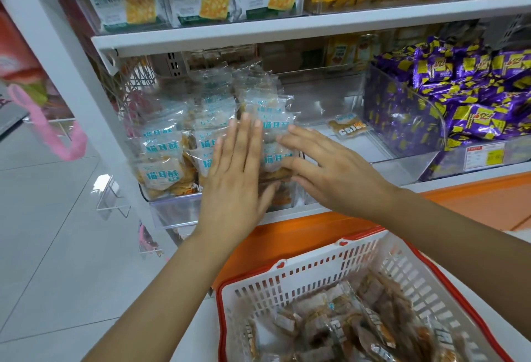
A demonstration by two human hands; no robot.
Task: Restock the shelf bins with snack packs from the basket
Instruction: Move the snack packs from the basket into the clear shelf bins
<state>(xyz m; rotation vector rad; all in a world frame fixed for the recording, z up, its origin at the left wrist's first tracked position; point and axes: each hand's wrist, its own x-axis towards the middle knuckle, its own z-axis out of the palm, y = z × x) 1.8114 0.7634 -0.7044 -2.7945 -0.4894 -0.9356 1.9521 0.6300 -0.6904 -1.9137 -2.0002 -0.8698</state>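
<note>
Both hands lie against the stacked clear snack packs that fill the leftmost acrylic shelf bin. The left hand is flat, fingers straight and together, pressing the front of the stack; the right hand touches the stack's right side with fingers spread and straight, grasping nothing. Below, a white red-rimmed basket holds more brown snack packs. The neighbouring bin holds one lone pack, beside a bin of purple packs.

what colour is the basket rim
The basket rim is red-orange; best seen in the head view.
</note>
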